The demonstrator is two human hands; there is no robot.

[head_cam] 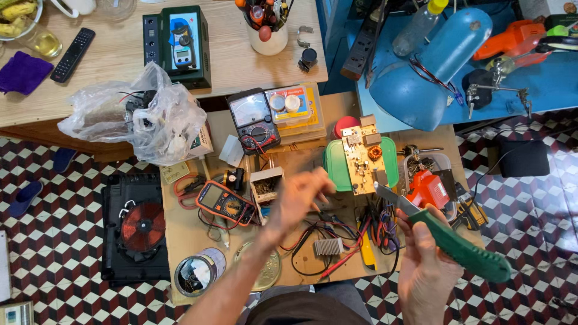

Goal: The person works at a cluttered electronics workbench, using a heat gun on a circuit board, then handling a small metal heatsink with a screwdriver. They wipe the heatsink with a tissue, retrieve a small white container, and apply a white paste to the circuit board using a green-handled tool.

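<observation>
1. Bright, even daylight-like light throughout; no dim corners.
2. Soft, short shadows only, lying close under things on the counter (198, 241) around the left hand (295, 201).
3. Heavy motion blur on the left hand, fingers smeared.
4. Sharper on the right hand (424, 265); slight softness along the knife (448, 235) it holds.
5. Mild glare on the plastic bag (150, 114), up and left of the left hand.
6. Slight wide-angle bending toward the edges.

A cramped electronics repair workshop: multimeters (227, 203) and a bare circuit board (363, 159) crowd the low wooden worktop (186, 241), tangled wires (337, 238) near, a screwdriver cup (268, 37) far.
</observation>
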